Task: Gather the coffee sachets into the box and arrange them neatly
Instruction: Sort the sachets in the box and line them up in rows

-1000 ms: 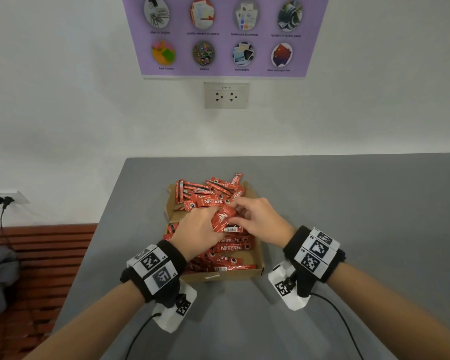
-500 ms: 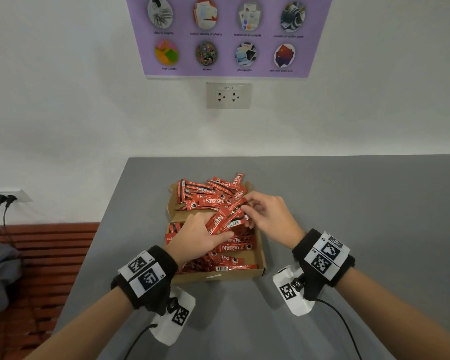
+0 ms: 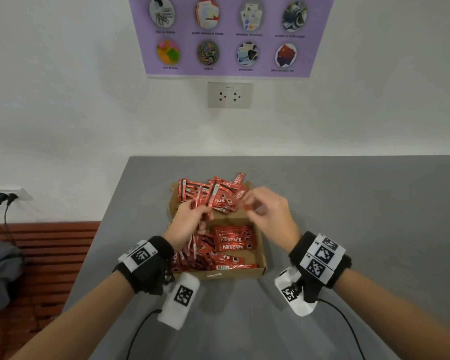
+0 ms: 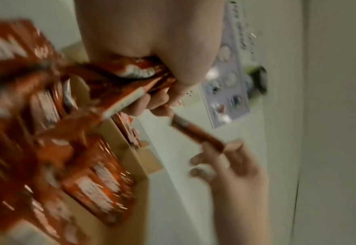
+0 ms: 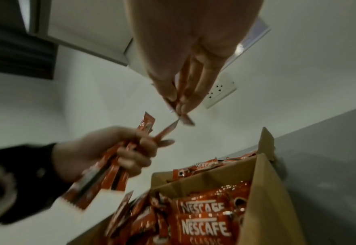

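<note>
a person's two hands work above an open cardboard box [image 3: 261, 258] on a grey table [image 3: 348, 203], seen from the head camera. the left hand [image 3: 186, 224] has its fingers [image 5: 135, 159] curled round a bundle of red coffee sachets [image 5: 107, 172], held upright over the near left part of the box. the right hand [image 3: 266, 211] hovers just beside it to the right, over the box's far edge, its thumb and fingertips [image 5: 182, 99] pressed together and pinching a single sachet [image 4: 195, 132] by one end; in the left wrist view the free end of this sachet reaches toward the left hand, though blur makes it unclear whether it touches. inside the box, a row of sachets [image 3: 234, 242] lies flat and stacked with the brand name facing up along the right side, while others lean and overlap loosely on the left. a loose heap of sachets [image 3: 213, 189] rests on the box's folded-out far flap and the table beyond the hands. both wrists wear black bands with printed square markers, and cables trail back along the table toward the person. on the white wall behind hang a purple poster [image 3: 229, 35] of round pictures and, below it, a double wall socket [image 3: 229, 95]. a red slatted bench [image 3: 44, 253] stands to the left of the table.
</note>
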Demonstrator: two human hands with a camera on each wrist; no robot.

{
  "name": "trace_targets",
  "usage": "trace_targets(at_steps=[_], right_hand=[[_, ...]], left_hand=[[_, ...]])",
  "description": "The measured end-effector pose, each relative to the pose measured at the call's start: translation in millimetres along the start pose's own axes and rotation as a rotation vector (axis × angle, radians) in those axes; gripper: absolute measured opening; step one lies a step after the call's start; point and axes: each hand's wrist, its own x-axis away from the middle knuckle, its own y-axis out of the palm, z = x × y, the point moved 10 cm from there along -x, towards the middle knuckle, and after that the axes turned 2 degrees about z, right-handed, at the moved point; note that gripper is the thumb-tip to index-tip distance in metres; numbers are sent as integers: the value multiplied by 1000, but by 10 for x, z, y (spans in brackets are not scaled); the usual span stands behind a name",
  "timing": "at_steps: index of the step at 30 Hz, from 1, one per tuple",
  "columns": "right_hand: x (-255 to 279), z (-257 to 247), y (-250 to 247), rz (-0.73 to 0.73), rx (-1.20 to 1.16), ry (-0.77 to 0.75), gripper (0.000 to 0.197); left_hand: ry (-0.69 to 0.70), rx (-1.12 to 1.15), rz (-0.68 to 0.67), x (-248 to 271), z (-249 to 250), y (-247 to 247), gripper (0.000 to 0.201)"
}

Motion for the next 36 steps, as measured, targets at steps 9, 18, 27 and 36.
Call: trace_targets(at_steps=[9, 18, 27, 36], right_hand=[[144, -262, 115, -92, -8, -261, 10], [96, -41, 200, -214, 35, -135, 26], [138, 245, 381, -347, 182, 151, 20], [468, 372, 733, -742, 426, 128, 13]], left_hand=[[-20, -28, -4, -46, -26, 4, 26], [198, 21, 81, 9, 202, -68, 33], [316, -216, 161, 103, 287, -57, 15], [341, -764, 76, 149, 150, -20, 13]])
